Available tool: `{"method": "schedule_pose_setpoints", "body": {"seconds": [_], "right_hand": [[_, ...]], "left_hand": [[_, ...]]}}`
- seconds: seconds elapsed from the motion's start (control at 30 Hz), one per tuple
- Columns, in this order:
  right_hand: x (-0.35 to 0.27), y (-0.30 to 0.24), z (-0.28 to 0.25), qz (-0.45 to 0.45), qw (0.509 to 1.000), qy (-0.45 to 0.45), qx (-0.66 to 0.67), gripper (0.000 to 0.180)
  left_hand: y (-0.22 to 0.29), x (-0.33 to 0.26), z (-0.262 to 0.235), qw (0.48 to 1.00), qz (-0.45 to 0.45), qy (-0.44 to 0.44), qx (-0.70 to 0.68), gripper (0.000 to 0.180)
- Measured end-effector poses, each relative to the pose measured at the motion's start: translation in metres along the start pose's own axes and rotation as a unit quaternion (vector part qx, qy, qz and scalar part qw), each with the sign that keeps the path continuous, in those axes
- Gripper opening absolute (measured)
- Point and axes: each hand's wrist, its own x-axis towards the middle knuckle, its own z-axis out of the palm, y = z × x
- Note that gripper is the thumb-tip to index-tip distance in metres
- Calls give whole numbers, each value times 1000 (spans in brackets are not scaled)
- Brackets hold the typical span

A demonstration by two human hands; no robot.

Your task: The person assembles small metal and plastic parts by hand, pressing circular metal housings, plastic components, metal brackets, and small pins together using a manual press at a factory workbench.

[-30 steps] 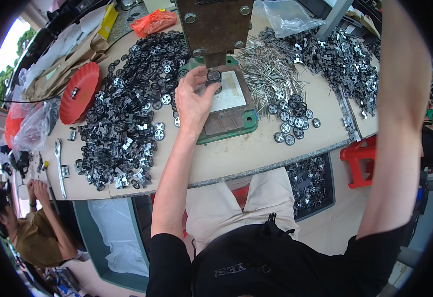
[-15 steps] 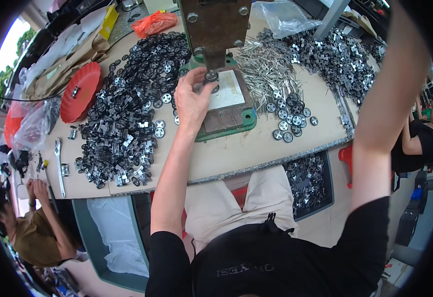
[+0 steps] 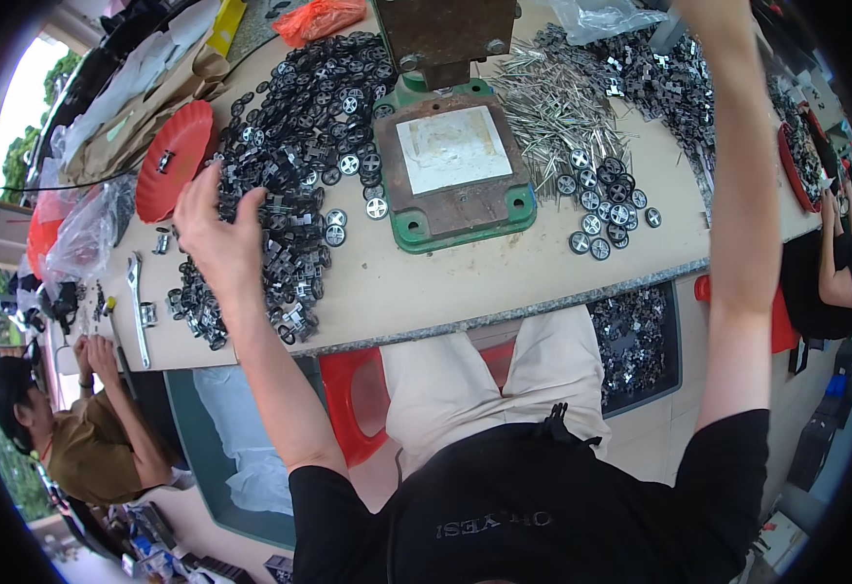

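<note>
My left hand (image 3: 217, 229) hovers with fingers spread over the near edge of a big pile of black wheel-shaped parts (image 3: 299, 107) on the left of the bench; it holds nothing that I can see. My right forearm (image 3: 732, 175) rises along the right side and leaves the picture at the top, so that hand is hidden. Between my arms stands a press with a green base (image 3: 455, 219). Its rusty plate carries a bare white pad (image 3: 450, 146).
Thin metal pins (image 3: 552, 97) lie heaped right of the press, with several silver-hubbed wheels (image 3: 606, 200) in front. A red plate (image 3: 173, 161), a wrench (image 3: 137, 302) and plastic bags sit left. A bin of parts (image 3: 635, 336) is under the bench. A person (image 3: 66, 428) crouches lower left.
My left hand has left the press plate and swung left to the pile of black parts. The pad under the press is now uncovered.
</note>
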Motion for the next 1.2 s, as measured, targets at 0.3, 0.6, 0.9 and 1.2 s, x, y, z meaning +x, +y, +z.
{"method": "schedule_pose_setpoints", "body": {"seconds": [0.3,0.6,0.9,1.2], "right_hand": [[-193,-32,-62,334,888,-315,38,18],[-225,-37,-62,351,862,-366,-2,12],[-217,20,-8,189,900,-392,-15,7],[-208,33,9,114,879,-463,20,7]], "left_hand": [[66,-52,57,964,69,-229,-121,25],[68,-62,48,941,-102,-174,-271,18],[142,-109,23,540,-363,-342,-678,15],[166,-123,30,416,-436,-383,-700,34]]}}
